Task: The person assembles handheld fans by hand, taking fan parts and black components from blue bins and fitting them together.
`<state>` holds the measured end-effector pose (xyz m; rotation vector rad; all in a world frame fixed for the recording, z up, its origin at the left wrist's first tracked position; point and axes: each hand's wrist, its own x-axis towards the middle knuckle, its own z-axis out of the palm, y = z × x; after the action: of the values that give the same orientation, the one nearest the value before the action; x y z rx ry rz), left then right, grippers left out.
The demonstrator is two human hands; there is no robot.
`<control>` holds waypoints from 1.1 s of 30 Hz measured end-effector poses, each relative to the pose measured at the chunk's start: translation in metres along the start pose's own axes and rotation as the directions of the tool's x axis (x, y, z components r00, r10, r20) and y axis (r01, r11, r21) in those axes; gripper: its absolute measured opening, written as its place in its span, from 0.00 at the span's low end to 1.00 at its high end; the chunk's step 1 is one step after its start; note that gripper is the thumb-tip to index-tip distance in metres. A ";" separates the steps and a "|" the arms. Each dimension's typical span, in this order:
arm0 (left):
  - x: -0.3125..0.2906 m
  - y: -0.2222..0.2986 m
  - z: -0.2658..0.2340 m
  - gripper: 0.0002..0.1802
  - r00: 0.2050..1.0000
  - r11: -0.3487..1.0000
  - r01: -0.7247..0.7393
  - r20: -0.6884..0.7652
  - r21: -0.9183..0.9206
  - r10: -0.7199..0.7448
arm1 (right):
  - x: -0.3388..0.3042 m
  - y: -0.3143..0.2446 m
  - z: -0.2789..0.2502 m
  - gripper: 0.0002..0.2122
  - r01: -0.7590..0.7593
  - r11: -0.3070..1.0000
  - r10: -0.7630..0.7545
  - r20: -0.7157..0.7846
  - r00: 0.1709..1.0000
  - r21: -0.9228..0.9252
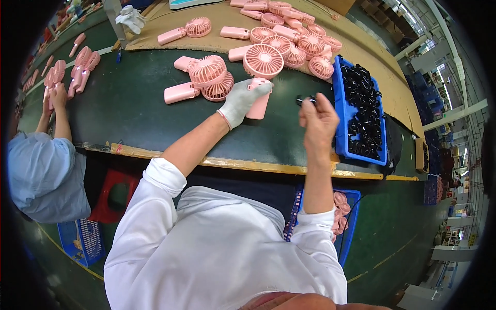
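In a white glove, my left hand (241, 100) is wrapped round the handle of a pink handheld fan (263, 60), its round head pointing away from me. My bare right hand (319, 121) is raised over the bench, pinching a small black part (305, 100) that is blurred, so its exact kind does not show. To the right of that hand stands a blue tray (338, 111) with many small black parts (365, 124) in it. Left of my gloved hand, two pink fans (207, 72) lie overlapping on the dark green bench top.
A heap of pink fans (311, 43) lies on cardboard (356, 46) at the back, with a single fan (198, 27) left of it. A co-worker in a light blue garment (47, 170) handles fans at the left. Below the bench edge sits a blue crate (352, 227) holding pink parts.
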<state>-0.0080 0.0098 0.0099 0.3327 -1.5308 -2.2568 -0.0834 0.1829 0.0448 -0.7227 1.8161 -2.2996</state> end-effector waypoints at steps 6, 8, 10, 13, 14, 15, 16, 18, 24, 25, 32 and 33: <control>-0.012 0.007 0.007 0.21 0.999 1.000 0.015 0.048 -0.020 -0.014 | -0.022 0.011 0.041 0.08 -0.064 0.938 0.034 0.092 0.995 0.340; -0.006 -0.006 0.002 0.27 0.989 0.982 -0.143 0.049 0.121 0.138 | -0.024 0.015 0.053 0.09 -0.109 0.920 0.075 0.104 0.992 0.376; -0.013 0.010 0.006 0.28 0.992 0.930 -0.020 0.121 0.366 -0.026 | -0.018 0.029 0.051 0.08 -0.134 0.949 0.102 0.126 0.987 0.284; -0.003 0.009 0.004 0.33 0.983 0.663 -0.182 0.141 0.726 0.114 | -0.015 0.039 0.050 0.06 -0.146 0.970 0.140 0.044 0.989 0.194; -0.002 0.012 0.003 0.31 0.978 0.561 -0.210 0.162 0.801 0.135 | -0.014 0.042 0.048 0.07 -0.138 0.970 0.135 0.031 0.990 0.202; -0.002 0.015 0.006 0.30 0.979 0.552 -0.205 0.166 0.808 0.119 | -0.013 0.045 0.046 0.09 -0.128 0.969 0.128 0.011 0.992 0.210; -0.001 0.016 0.008 0.30 0.980 0.541 -0.201 0.173 0.816 0.103 | -0.012 0.049 0.044 0.14 -0.138 0.984 0.140 -0.015 0.990 0.110; 0.001 0.011 0.008 0.27 0.982 0.524 -0.186 0.148 0.831 0.114 | -0.011 0.049 0.045 0.16 -0.195 0.973 0.201 -0.036 0.979 0.123; 0.002 0.010 0.013 0.20 0.967 0.488 -0.240 0.162 0.839 0.197 | -0.011 0.049 0.053 0.28 -0.314 0.917 0.315 0.036 0.948 0.245; 0.002 0.007 0.013 0.20 0.968 0.491 -0.236 0.160 0.839 0.192 | -0.011 0.044 0.056 0.27 -0.325 0.907 0.331 0.023 0.943 0.267; 0.008 -0.020 0.004 0.19 0.893 0.625 -0.449 0.358 0.639 0.275 | -0.006 0.041 0.050 0.21 -0.450 0.835 0.450 0.075 0.890 0.316; 0.004 -0.016 0.008 0.19 0.908 0.674 -0.418 0.312 0.609 0.280 | -0.004 0.038 0.049 0.18 -0.469 0.846 0.470 0.061 0.881 0.253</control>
<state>-0.0182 0.0201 -0.0018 -0.0144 -2.2603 -1.4052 -0.0659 0.1313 0.0160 -0.1979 1.4392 -2.1365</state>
